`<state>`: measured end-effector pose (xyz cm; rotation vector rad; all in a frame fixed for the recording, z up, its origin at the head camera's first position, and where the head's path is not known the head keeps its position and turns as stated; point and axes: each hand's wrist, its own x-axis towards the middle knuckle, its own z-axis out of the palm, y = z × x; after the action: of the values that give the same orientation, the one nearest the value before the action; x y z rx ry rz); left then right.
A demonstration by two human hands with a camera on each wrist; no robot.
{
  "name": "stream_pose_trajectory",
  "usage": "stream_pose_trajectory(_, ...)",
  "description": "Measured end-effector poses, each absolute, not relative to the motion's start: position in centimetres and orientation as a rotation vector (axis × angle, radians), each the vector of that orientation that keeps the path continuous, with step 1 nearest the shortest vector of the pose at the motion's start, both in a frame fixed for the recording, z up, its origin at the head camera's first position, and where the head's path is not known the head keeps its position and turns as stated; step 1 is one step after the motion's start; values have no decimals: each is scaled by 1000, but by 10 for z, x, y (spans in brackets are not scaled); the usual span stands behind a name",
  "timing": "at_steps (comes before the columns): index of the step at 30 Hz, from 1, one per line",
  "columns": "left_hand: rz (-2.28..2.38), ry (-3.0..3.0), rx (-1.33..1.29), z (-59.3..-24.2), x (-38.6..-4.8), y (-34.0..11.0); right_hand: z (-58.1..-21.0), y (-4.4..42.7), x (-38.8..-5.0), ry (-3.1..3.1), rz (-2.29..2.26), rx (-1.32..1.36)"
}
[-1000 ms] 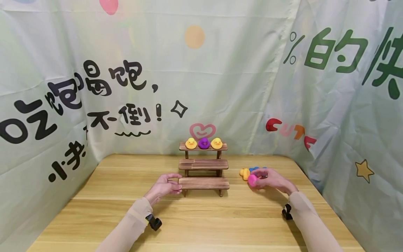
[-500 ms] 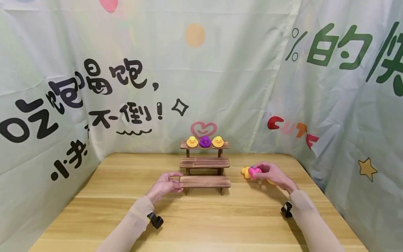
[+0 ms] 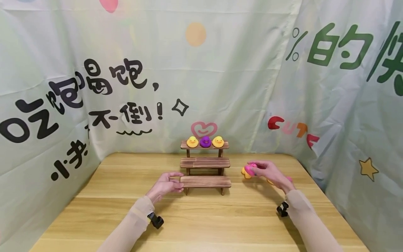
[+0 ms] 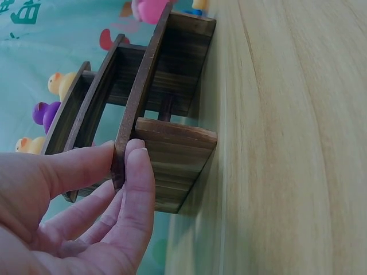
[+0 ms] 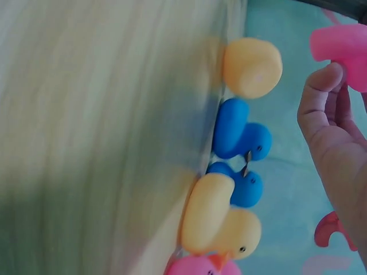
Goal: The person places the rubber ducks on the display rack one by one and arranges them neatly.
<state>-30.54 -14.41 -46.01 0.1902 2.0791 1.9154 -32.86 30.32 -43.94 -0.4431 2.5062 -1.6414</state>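
Note:
My left hand (image 3: pixel 165 183) pinches the left end of the lowest board of a three-tier wooden stand (image 3: pixel 205 181); in the left wrist view the thumb (image 4: pixel 80 166) lies on one face of the board and fingers on the other. On the top tier sit a yellow rubber duck (image 3: pixel 192 141), a purple duck (image 3: pixel 205 141) and another yellow duck (image 3: pixel 218 141). To the right of the stand, my right hand (image 3: pixel 267 172) holds a pink rubber duck (image 3: pixel 250 169) between thumb and fingers. The right wrist view shows this duck (image 5: pixel 344 43) raised off the table.
Loose ducks stand in a row on the wooden table (image 3: pixel 201 220): a yellow one (image 5: pixel 252 67), two blue ones (image 5: pixel 232 129), another yellow (image 5: pixel 209 215) and a pink one (image 5: pixel 195 265). The head view shows them partly hidden by the right hand. Printed cloth (image 3: pixel 220 87) hangs behind.
My right hand has lifted the pink duck from beside the loose ducks and shifted it slightly up and left. The left hand keeps its hold on the stand.

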Motion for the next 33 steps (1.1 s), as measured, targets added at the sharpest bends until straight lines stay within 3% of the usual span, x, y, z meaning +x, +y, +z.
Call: stream_pose_trajectory(33,1909,2078,190,-460,-305,-145,-419,255,-319,2322,-1763,-465)
